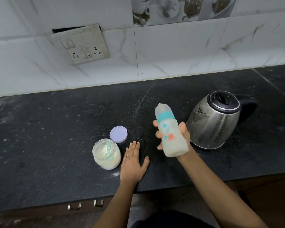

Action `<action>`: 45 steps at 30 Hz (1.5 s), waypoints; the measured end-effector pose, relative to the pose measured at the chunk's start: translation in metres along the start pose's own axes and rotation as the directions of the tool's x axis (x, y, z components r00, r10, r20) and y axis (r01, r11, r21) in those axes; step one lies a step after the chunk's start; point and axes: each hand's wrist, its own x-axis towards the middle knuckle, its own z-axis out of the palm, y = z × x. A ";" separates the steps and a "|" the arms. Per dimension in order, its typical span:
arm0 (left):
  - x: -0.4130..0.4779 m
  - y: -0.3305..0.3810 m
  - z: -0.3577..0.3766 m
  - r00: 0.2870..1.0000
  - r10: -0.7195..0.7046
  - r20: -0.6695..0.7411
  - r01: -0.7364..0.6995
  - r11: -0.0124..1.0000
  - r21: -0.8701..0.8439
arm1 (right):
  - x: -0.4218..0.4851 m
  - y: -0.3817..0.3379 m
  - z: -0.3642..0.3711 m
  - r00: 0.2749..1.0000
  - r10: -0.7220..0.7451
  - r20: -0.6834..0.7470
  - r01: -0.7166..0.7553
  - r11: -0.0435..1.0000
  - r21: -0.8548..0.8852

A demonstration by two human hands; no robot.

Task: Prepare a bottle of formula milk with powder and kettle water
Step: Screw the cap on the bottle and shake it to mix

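Black countertop (pixel 56 129), marbled wall tiles (pixel 171 51), socket (pixel 82 45)

On the counter (pixel 56 129), the powder jar (pixel 106 155) stands just beside the left hand (pixel 133 163), at its 9 o'clock, with a scoop (pixel 109 149) inside. The jar's lid (pixel 118 134) lies at the jar's 1 o'clock, near but apart. The left hand rests flat on the counter. At its 2 o'clock the right hand (pixel 186 137) holds the feeding bottle (pixel 170 132) above the counter, teat toward 11 o'clock. The kettle (pixel 214 120) stands on the counter just beyond, at the bottle's 2 o'clock.
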 end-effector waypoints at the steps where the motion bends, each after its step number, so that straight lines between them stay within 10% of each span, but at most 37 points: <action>1: 0.000 0.000 0.000 1.000 0.001 0.002 -0.001 1.000 0.000 | 0.001 0.002 0.008 0.999 -0.035 0.016 0.035 0.999 -0.037; 5: -0.001 0.000 0.000 1.000 -0.002 0.002 0.002 1.000 -0.001 | 0.008 0.003 0.006 0.996 -0.081 -0.027 0.085 0.962 0.261; 10: 0.000 -0.001 0.001 1.000 0.005 -0.001 -0.005 1.000 0.002 | 0.005 0.000 0.026 0.991 -0.060 0.117 0.061 0.998 -0.005; 22: 0.000 0.000 0.000 1.000 0.000 0.008 0.000 1.000 -0.004 | 0.014 -0.003 0.032 0.935 -0.049 -0.351 0.122 0.975 0.187; 31: -0.001 -0.001 0.001 1.000 0.001 -0.004 -0.001 1.000 -0.005 | 0.015 -0.007 0.010 0.906 0.069 -0.418 0.096 0.927 0.362; 45: 0.000 -0.001 0.001 1.000 -0.005 0.003 0.005 1.000 -0.006 | 0.006 -0.001 0.002 0.991 -0.042 -0.130 0.065 0.981 0.181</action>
